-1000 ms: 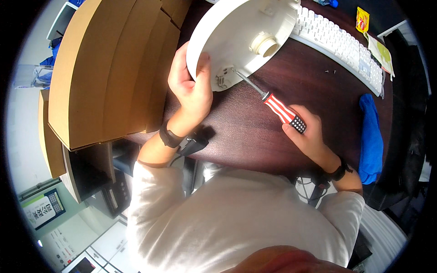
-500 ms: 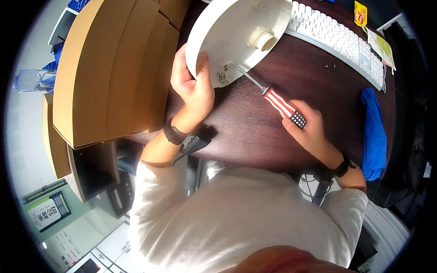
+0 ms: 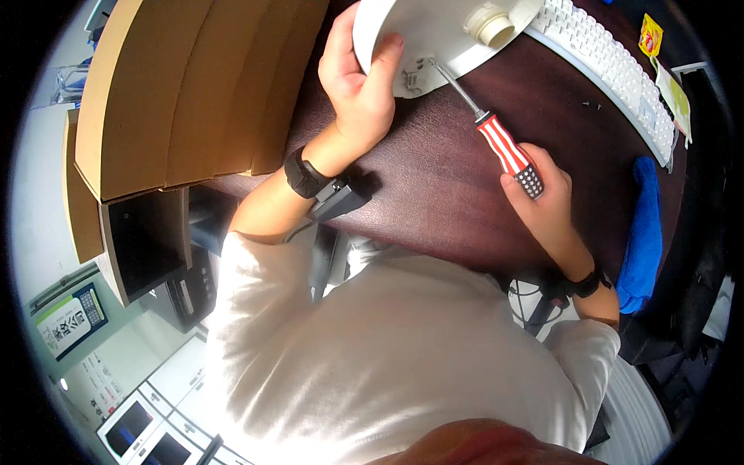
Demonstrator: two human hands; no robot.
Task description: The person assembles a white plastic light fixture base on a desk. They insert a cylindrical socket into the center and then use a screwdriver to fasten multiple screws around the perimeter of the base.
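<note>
Two neighbours: keyboard (image 3: 612, 62), probably cardboard boxes (image 3: 186, 85).

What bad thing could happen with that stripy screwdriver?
The screwdriver tip sits right beside the left hand gripping the white round housing; a slip might jab those fingers. The right hand holds only the handle's end, so the long shaft may wobble off. Tiny loose screws near the keyboard could roll away.
</note>
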